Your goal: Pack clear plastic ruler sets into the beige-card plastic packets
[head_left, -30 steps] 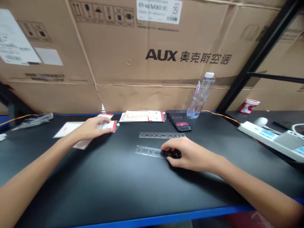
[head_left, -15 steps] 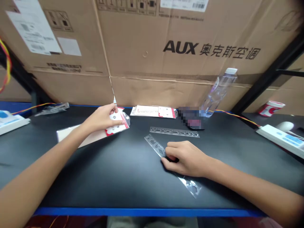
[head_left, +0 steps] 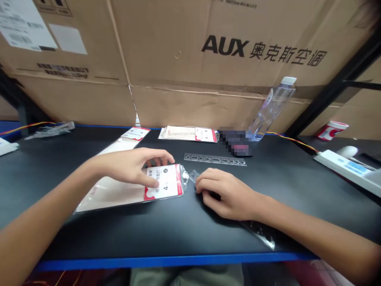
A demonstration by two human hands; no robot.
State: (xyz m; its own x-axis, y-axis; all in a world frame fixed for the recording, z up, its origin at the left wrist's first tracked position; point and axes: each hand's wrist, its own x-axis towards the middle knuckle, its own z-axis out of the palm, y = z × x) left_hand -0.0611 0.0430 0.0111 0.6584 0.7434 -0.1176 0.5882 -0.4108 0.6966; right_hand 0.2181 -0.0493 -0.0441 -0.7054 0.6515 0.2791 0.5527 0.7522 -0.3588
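My left hand (head_left: pixel 135 166) grips a clear flat packet (head_left: pixel 122 194) with a red-and-white label, its thumb on the label and its other fingers toward the far edge. The packet slants across the left middle of the table. My right hand (head_left: pixel 228 194) is closed on a transparent stencil ruler (head_left: pixel 262 237) and covers its middle. Only the ends of that ruler show, one by the packet's hanging hole and one near the front edge. Farther back lies a second stencil ruler (head_left: pixel 214 159) with cut-out shapes.
Another labelled packet (head_left: pixel 135 133) lies behind my left hand, and more packets (head_left: pixel 181 132) lie at the back middle. A water bottle (head_left: pixel 272 107) stands beside a dark pixelated object (head_left: pixel 238 145). At right are a power strip (head_left: pixel 348 171) and a red-and-white cup (head_left: pixel 331 130). Cardboard (head_left: pixel 178 95) closes the back.
My left hand has brought its packet rightward and nearer, uncovering another packet behind it. My right hand has shifted slightly left, with the ruler under it now more hidden. The view has tilted down a little.
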